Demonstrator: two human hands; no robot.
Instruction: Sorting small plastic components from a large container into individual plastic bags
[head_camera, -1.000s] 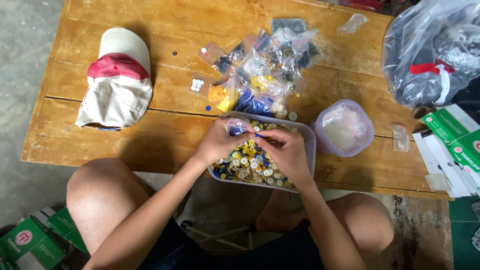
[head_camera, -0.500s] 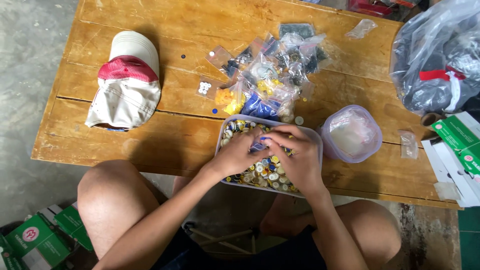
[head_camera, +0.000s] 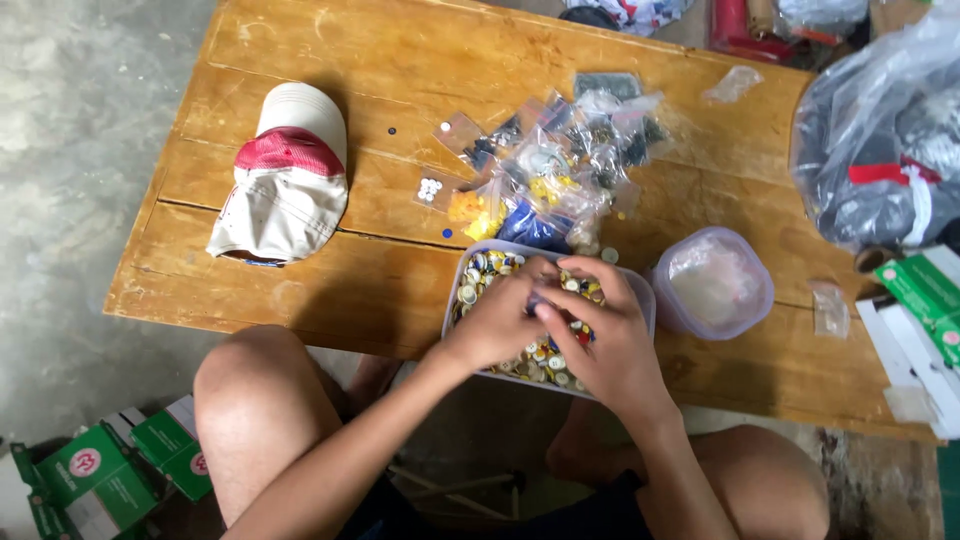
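The wooden plank surface (head_camera: 300, 290) carries a white and red cap (head_camera: 285, 180) near its left edge. A heap of small clear bags of beads and buttons (head_camera: 560, 170) lies at the middle. A clear tub of round buttons (head_camera: 480, 285) sits at the near edge, with an upturned clear lid (head_camera: 712, 283) just beside it. A large grey plastic bag (head_camera: 880, 150) fills the far right corner.

White-and-red cap (head_camera: 285, 180) on the wooden table (head_camera: 300, 290); lidded tub (head_camera: 712, 283) right; green boxes (head_camera: 120, 470) below.

Worn, scratched wood surface (head_camera: 300, 290); clear plastic tub (head_camera: 640, 300) of glossy small buttons (head_camera: 485, 275); shiny plastic bags (head_camera: 560, 170); matt cloth cap (head_camera: 285, 190).
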